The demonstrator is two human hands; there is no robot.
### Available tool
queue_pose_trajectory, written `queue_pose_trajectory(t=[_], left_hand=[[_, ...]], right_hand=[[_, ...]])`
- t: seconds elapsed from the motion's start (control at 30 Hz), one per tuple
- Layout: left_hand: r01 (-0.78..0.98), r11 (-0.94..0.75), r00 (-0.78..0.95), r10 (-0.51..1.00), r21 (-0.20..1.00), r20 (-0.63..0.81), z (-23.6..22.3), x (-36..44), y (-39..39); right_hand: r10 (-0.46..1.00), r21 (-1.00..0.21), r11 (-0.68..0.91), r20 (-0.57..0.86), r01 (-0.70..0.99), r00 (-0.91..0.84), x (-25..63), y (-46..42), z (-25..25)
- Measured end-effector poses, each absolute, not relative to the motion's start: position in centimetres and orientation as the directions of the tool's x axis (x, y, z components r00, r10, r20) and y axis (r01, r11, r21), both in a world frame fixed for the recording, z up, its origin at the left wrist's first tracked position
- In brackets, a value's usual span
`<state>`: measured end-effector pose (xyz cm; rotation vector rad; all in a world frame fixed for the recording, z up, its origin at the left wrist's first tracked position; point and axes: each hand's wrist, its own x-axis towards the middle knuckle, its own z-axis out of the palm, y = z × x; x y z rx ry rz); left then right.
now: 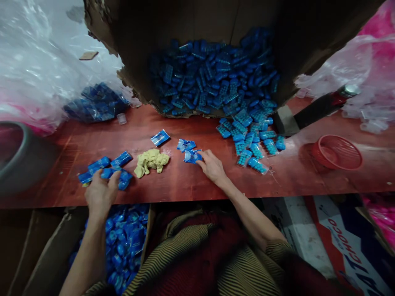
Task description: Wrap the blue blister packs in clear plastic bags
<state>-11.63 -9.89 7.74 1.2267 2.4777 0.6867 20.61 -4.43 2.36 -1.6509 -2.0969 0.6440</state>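
Observation:
My left hand (101,192) is at the left of the red table, its thumb and fingers closed around a small blue packet (106,173). Other blue packets (98,163) lie right around those fingers. Near the middle, my right hand (213,167) pinches the edge of a blue printed sachet (191,156). Another blue sachet (185,144) lies just behind it, and a flat blue sachet (160,137) rests farther left. Between my hands sits a crumpled yellow cloth (151,162). To the right are several clear, blue-capped containers (247,139) filled with blue balls.
A torn cardboard box (132,84) full of blue containers (212,78) lies open at the back. A grey tub (24,164) stands left, a red basket (336,153) right. A dark-handled tool (321,109) leans beside the box. Below the table edge is a box of blue packets (125,242).

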Motion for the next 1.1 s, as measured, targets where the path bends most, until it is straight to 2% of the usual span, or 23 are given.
queue_pose_trajectory(t=[0.03, 0.07, 0.1, 0.13, 0.23, 0.33, 0.4, 0.53, 0.67, 0.77, 0.87, 0.93, 1.1], left_hand=[[0.699, 0.587, -0.671, 0.736, 0.408, 0.091, 7.9, -11.0, -9.6], [0.722, 0.606, -0.678, 0.716, 0.333, 0.166, 8.0, -9.9, -9.5], [0.759, 0.568, -0.64, 0.742, 0.318, 0.203, 7.9, -8.5, -9.4], [0.799, 0.49, -0.57, 0.801, 0.347, 0.183, 7.7, -6.9, -9.3], [0.826, 0.161, -0.267, 0.956, 0.54, 0.123, 6.2, -2.0, -8.6], [0.856, -0.057, -0.113, 0.949, 0.514, 0.293, 4.6, 1.4, -6.6], [0.864, -0.112, -0.053, 0.949, 0.49, 0.31, 3.9, 2.4, -5.2], [0.881, -0.09, -0.053, 0.957, 0.465, 0.286, 3.7, 2.0, -3.9], [0.873, 0.051, -0.253, 0.897, 0.485, 0.363, 3.7, -1.4, -4.6], [0.847, 0.115, -0.328, 0.882, 0.519, 0.34, 2.9, -3.9, -4.8], [0.816, 0.124, -0.326, 0.905, 0.565, 0.272, 1.2, -4.5, -4.5], [0.831, 0.149, -0.331, 0.907, 0.536, 0.261, 0.0, -3.8, -4.5], [0.84, 0.18, -0.347, 0.903, 0.512, 0.253, -1.1, -0.7, -4.1]], right_hand=[[0.976, -0.489, 0.193, 0.002, 0.851, -0.22, 20.5, -3.8, 2.4], [0.976, -0.412, 0.191, -0.02, 0.891, -0.218, 20.3, -3.3, 2.5], [0.975, -0.35, 0.192, -0.041, 0.917, -0.22, 20.0, -2.9, 2.5], [0.974, -0.303, 0.195, -0.055, 0.933, -0.221, 19.8, -2.6, 2.5], [0.969, -0.238, 0.22, -0.055, 0.946, -0.24, 19.4, -2.6, 2.5], [0.961, -0.217, 0.266, -0.012, 0.939, -0.275, 19.7, -3.2, 2.6], [0.954, -0.217, 0.296, 0.021, 0.93, -0.299, 20.0, -3.5, 2.8], [0.942, -0.258, 0.331, 0.038, 0.908, -0.333, 19.3, -3.5, 3.2], [0.86, -0.34, 0.497, 0.068, 0.799, -0.506, 14.5, -2.1, 3.5], [0.766, -0.384, 0.621, 0.116, 0.683, -0.632, 9.4, -0.3, 2.5], [0.713, -0.378, 0.669, 0.079, 0.64, -0.697, 6.2, 0.6, 0.8], [0.696, -0.359, 0.685, 0.062, 0.634, -0.716, 6.2, 0.2, -0.1], [0.645, -0.313, 0.739, 0.068, 0.597, -0.761, 11.7, -2.1, 0.8]])
